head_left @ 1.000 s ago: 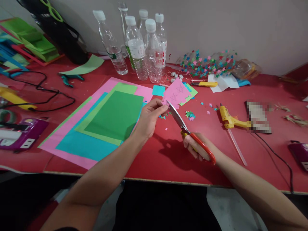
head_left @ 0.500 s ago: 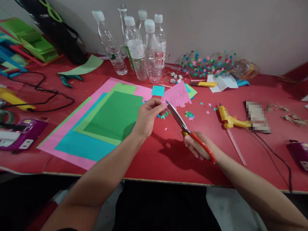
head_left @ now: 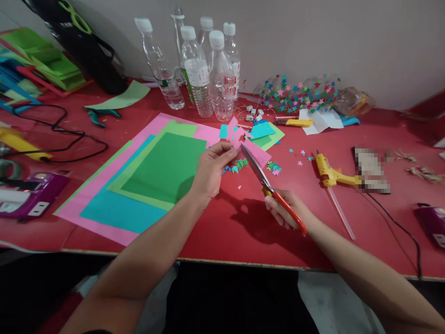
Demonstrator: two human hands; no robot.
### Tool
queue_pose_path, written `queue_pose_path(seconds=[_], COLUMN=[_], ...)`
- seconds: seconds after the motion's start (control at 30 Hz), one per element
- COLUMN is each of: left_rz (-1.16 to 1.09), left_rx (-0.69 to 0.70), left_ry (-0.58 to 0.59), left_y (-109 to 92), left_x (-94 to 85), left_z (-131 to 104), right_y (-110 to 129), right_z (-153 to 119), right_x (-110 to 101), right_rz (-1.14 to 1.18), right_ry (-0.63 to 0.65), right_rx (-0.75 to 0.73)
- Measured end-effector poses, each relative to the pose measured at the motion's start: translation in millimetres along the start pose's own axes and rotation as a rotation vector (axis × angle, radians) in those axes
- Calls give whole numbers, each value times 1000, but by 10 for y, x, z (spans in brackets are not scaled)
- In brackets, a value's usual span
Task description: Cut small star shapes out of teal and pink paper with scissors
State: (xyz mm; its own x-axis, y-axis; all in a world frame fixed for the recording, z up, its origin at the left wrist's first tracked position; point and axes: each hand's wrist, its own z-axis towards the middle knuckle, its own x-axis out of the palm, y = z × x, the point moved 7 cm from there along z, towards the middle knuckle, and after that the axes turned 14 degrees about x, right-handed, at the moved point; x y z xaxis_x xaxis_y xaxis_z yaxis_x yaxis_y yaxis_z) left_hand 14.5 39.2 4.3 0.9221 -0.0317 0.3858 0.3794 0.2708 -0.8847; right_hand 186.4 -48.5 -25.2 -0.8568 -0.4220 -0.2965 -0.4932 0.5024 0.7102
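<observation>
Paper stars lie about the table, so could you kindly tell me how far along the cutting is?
Small piles of cut stars already look done. In hand: jagged pink paper in the left hand, the scissors in the right hand beside it. That piece seems left to finish; whether the stacked sheets will be cut too, I cannot tell.

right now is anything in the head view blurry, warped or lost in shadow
Head view: soft shadow under the right hand and scissors on the red table; dark shade on the green sheet by the left hand; pixelated patch at right; edges slightly soft, stretched.
</observation>
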Motion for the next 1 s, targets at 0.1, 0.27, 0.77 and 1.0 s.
queue_pose_path(seconds=[0.1,0.27,0.77,1.0], left_rz=[-15,58,252,116], left_rx=[25,81,135,4], left_ry=[-36,-24,157,118], left_y=[-29,-92,-243,-111], left_x=[-27,-59,-44,-6], left_z=[17,40,100,53], right_y=[-4,2,25,7], right_z=[9,-6,-45,-22], right_x=[4,-22,-146,-95], right_rz=[-15,-46,-123,-100], right_ry=[7,34,78,83], right_rx=[-4,-1,-40,-22])
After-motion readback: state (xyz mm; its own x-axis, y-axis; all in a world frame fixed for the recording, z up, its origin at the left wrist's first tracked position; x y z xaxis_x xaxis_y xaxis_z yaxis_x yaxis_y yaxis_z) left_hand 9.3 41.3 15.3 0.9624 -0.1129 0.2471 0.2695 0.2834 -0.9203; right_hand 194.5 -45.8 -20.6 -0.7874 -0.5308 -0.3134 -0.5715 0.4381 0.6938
